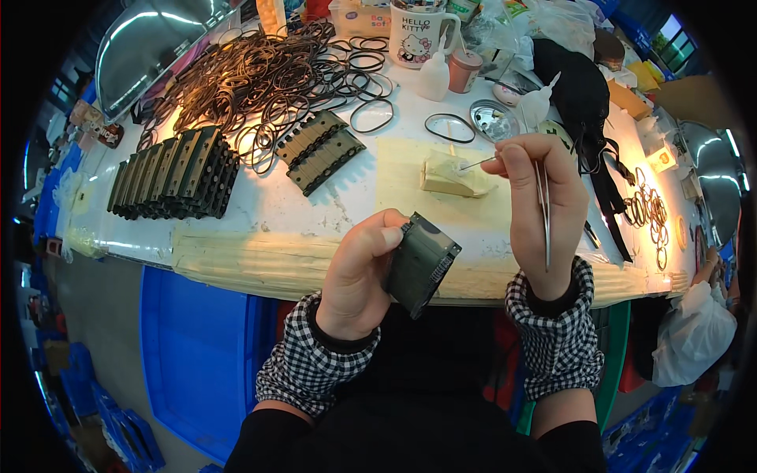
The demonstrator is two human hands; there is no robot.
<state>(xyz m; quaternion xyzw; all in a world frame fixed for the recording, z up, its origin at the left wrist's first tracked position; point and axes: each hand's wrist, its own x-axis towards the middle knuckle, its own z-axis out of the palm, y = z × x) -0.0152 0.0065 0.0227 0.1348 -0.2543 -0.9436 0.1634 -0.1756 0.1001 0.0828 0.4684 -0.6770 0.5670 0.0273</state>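
My left hand point(359, 264) grips a dark green-black rectangular part point(422, 264), with a row of small contacts along one edge, tilted over the table's front edge. My right hand point(544, 193) is closed around metal tweezers point(546, 229), which hang down along the palm. A thin pointed tool point(478, 163) also sticks out from its fingertips toward the left. The tip of that tool meets a pale yellow block point(453, 175) wrapped in tape or film; whether they touch I cannot tell. Similar parts point(319, 150) lie in a small row beyond my left hand.
More such parts stand stacked point(169, 177) at the left. Behind them spreads a heap of dark rubber rings point(260, 75). A white mug point(422, 35), a squeeze bottle point(434, 76) and a round metal dish point(493, 120) stand farther back. A black bag point(572, 87) lies right; a blue tray point(197, 347) is below.
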